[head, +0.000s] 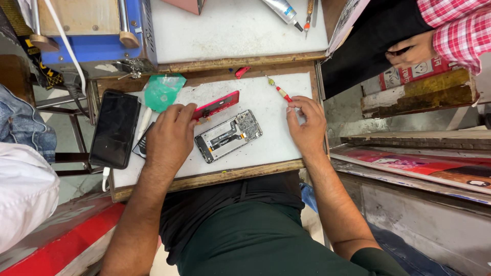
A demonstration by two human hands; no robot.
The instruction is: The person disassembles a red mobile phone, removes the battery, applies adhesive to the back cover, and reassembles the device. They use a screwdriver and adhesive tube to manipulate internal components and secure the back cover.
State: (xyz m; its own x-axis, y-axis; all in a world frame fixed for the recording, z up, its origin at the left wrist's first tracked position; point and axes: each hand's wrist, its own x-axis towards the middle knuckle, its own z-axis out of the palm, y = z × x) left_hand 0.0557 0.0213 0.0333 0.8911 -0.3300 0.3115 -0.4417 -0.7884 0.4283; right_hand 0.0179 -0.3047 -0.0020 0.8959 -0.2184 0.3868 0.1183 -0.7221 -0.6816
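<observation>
An opened phone body (228, 136), its circuit board bared, lies on the white work board (266, 92) in front of me. My left hand (170, 137) rests just left of it, fingers on a red phone cover (217, 105) that lies tilted above the phone. My right hand (306, 122) sits at the board's right edge, fingertips on the handle end of a small red and yellow screwdriver (279, 90) lying on the board.
A black phone (115, 128) lies at the board's left edge beside a green plastic piece (162, 90). A glue tube (280, 9) and another screwdriver (309, 11) rest on the far white surface. Another person's hand (411, 50) in a checked sleeve is at the upper right.
</observation>
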